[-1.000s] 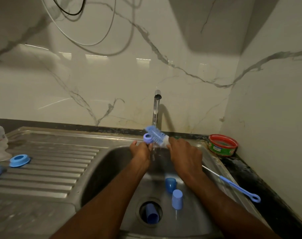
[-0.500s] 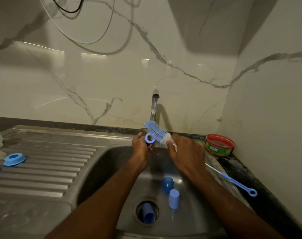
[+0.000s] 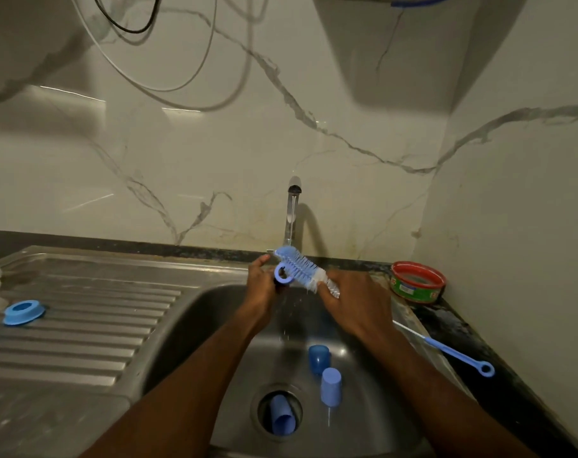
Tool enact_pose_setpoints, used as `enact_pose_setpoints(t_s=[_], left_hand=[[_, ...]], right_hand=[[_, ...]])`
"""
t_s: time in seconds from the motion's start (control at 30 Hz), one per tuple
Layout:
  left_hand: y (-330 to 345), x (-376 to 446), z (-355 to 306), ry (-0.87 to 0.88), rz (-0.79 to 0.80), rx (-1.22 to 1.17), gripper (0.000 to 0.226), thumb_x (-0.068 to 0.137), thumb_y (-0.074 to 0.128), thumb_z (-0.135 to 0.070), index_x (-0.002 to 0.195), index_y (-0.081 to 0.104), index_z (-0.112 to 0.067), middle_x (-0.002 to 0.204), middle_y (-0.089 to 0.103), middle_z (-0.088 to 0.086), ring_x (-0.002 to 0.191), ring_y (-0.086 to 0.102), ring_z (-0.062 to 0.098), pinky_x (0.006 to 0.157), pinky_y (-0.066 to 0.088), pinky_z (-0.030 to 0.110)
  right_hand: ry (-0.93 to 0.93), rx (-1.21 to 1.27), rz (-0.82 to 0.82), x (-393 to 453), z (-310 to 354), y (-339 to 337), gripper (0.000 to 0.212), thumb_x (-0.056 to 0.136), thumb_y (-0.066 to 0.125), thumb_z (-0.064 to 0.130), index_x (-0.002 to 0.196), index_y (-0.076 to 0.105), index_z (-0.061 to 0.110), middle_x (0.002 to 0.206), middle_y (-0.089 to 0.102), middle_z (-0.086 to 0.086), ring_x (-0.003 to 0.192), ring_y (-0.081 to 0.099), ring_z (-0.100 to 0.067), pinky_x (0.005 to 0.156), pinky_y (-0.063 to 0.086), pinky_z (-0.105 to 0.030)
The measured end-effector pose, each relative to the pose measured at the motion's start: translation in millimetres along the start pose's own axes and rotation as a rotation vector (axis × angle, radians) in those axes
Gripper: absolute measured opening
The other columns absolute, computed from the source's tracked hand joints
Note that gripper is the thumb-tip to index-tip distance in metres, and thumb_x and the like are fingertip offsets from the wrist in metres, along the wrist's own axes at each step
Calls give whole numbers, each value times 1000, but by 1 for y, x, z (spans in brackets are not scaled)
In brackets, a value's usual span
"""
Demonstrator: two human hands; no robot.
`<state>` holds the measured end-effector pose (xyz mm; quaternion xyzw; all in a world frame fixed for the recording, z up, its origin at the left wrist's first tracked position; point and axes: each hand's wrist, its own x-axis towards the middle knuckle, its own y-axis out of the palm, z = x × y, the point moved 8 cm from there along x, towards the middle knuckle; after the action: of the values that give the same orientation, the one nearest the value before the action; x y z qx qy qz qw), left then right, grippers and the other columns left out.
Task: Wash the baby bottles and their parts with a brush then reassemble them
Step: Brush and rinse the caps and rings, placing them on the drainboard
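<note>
Brush tilted higher, ring below, over sink rim.

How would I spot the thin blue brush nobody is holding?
Start at the steel sink and go to its right rim, beside the dark counter. The thin brush lies there aslant, below the red tub. Unlike the fat bristle brush in the right hand, it is wire-slim with a ring end.

A red-rimmed round tub sits on the dark table right of the sink (label unreadable). Cables hang against the marble wall.
</note>
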<state>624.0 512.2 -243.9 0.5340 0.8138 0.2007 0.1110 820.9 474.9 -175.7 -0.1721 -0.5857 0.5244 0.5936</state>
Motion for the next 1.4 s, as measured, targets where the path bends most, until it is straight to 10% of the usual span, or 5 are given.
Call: enact_pose_setpoints(t_s=[0.2, 1.03, 1.23, 1.4], left_hand=[[18, -13, 11, -21, 217, 121, 28, 99, 59, -8, 127, 59, -7, 108, 72, 19, 94, 72, 29, 88, 57, 44], [22, -21, 7, 54, 274, 90, 57, 92, 70, -6, 134, 38, -27, 106, 73, 4, 93, 74, 11, 70, 58, 21], [0, -17, -8, 176, 49, 93, 56, 91, 71, -4, 132, 39, -25, 106, 73, 12, 91, 75, 14, 67, 57, 18], [25, -29, 3, 131, 250, 164, 65, 86, 78, -7, 135, 37, -20, 117, 69, 13, 102, 72, 16, 74, 58, 21]], right_hand=[[-37, -14, -20, -1, 15, 1, 32, 100, 50, 53, 117, 62, 29, 104, 71, 0, 88, 67, -19, 76, 55, -37], [86, -109, -130, -2, 2, -4, 35, 99, 50, 52, 122, 64, 30, 107, 72, 2, 91, 67, -16, 73, 46, -30], [40, -107, -12, -5, 20, -3, 31, 102, 47, 49, 123, 61, 30, 109, 69, 1, 91, 64, -15, 71, 42, -28], [112, -158, -23, -3, 22, -13, 34, 102, 47, 51, 124, 60, 29, 110, 69, 1, 89, 63, -17, 67, 38, -28]])
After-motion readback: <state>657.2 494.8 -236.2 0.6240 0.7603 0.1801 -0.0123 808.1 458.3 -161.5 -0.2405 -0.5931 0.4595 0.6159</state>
